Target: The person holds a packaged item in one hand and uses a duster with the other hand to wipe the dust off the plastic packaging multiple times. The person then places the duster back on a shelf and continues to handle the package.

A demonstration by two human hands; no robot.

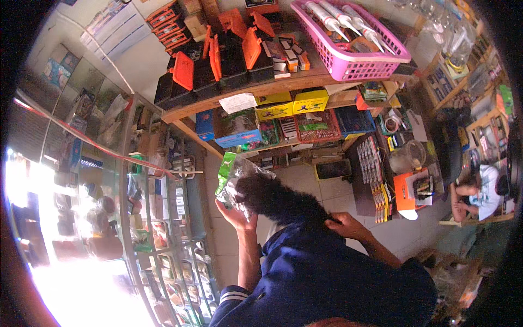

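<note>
Wears a navy-blue sweater (338,272) with white stripes at the left cuff. Grips the near end of a long, black, fluffy duster (286,201) in the right hand (348,226), fingers curled closed around it; cannot make out any handle beneath the fluff. Holds out, in the left hand (243,219), a crinkled clear plastic packet with a bright green header (233,182), fingers bent around the lower edge and partly hidden; cannot tell how firmly. Shows packet and duster tip overlapping, above the pale tiled floor (339,192); suggests contact, without certainty.

Seems, as a judgement, to be at the step of dusting the packet. Calls next, on that reading, for a steady left hold, light strokes from the right, and a turn of the packet to reach its other face.

Takes in, farther off, a brown wooden tabletop (245,94) with black boxes with raised orange lids (183,72) and a pink perforated plastic basket (362,71) of white nozzled tubes (333,20). Includes yellow cardboard boxes (310,102) below it and, at far right, a seated person in a light shirt (487,191).
</note>
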